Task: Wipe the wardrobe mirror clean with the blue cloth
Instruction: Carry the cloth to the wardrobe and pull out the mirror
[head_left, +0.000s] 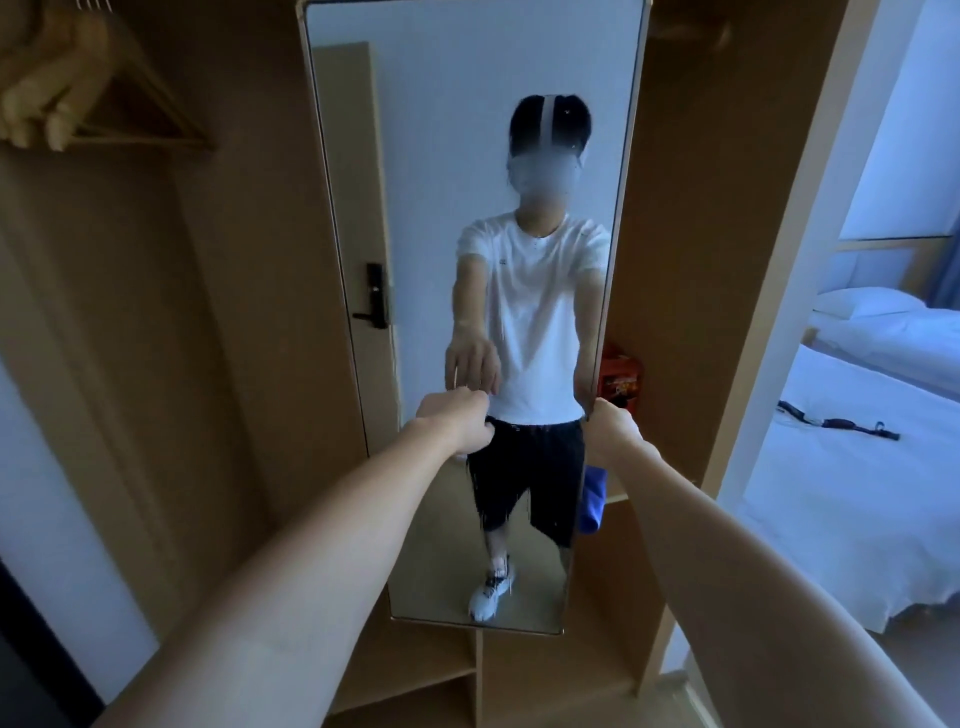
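Observation:
The tall wardrobe mirror (447, 156) stands upright in front of me and reflects a person in a white shirt and black shorts. Wet streaks and droplets show on its lower half. My left hand (457, 423) rests with bent fingers against the glass near the middle and holds nothing. My right hand (613, 428) grips the mirror's right edge at the same height. The blue cloth (595, 501) lies just behind that right edge, below my right hand and apart from it, partly hidden by the mirror.
Wooden wardrobe walls and low shelves (415, 675) surround the mirror. Wooden hangers (78, 88) hang at the upper left. An orange packet (621, 379) sits on a shelf behind the mirror. A white bed (857, 467) lies at the right.

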